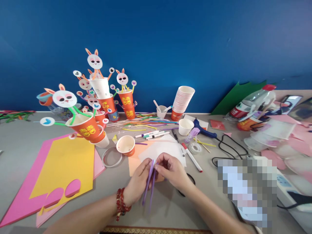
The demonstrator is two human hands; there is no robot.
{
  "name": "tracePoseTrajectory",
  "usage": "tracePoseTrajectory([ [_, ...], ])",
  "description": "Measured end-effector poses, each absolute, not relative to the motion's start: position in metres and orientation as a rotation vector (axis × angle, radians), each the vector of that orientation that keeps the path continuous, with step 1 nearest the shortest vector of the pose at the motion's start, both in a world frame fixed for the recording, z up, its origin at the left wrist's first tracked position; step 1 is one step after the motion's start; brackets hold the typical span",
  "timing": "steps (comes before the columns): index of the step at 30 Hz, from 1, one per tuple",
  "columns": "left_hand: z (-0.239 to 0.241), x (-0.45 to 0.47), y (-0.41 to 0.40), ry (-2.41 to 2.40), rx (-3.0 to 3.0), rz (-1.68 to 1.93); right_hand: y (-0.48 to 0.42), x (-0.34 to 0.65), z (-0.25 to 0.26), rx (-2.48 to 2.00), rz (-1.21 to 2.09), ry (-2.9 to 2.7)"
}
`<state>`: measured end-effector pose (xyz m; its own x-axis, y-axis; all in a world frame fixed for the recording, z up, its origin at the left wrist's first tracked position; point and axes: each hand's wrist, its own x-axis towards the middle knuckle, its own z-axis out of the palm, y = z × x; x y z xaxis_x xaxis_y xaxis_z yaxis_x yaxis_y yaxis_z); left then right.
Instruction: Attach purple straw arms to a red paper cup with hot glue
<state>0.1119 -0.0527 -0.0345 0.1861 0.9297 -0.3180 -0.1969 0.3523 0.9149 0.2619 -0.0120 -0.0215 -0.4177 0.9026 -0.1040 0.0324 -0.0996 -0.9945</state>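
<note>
Purple pipe cleaners (147, 188) are pinched between my two hands at the near middle of the table, their lower ends hanging down. My left hand (139, 179), with a red bead bracelet (121, 203) at its wrist, has its fingers closed round them from the left. My right hand (174, 171) pinches their upper part with thumb and forefinger. White paper (161, 151) and orange paper (133, 164) lie just beyond my hands. Behind the left hand stands an orange paper cup (125, 145) with a pale inside. Part of the fingers is hidden by the stems.
Paper-cup rabbits (84, 125) stand at the left beyond yellow card (65, 165). Several markers (152, 134), loose pipe cleaners (143, 122) and a cup stack (182, 100) are farther back. To the right are a blue glue gun (204, 130), tape (195, 148), black cable (229, 146) and a power strip (284, 182).
</note>
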Motion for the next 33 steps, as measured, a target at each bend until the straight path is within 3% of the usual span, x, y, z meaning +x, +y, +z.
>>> tracePoseTrajectory([
  [5, -0.038, 0.115, -0.055, 1.12, 0.876, 0.976, -0.015, 0.259, -0.027, -1.108, 1.541, -1.484],
  [11, -0.043, 0.111, -0.049, 1.102, 0.653, 0.903, -0.011, 0.257, -0.029, -1.026, 1.731, -1.276],
  [23, -0.036, 0.104, -0.05, 1.077, 0.992, 0.941, -0.007, 0.263, -0.022, -1.001, 1.739, -1.295],
  [33, -0.032, 0.104, -0.046, 0.721, 0.82, 0.744, -0.002, 0.269, -0.022, -1.007, 1.627, -1.398],
])
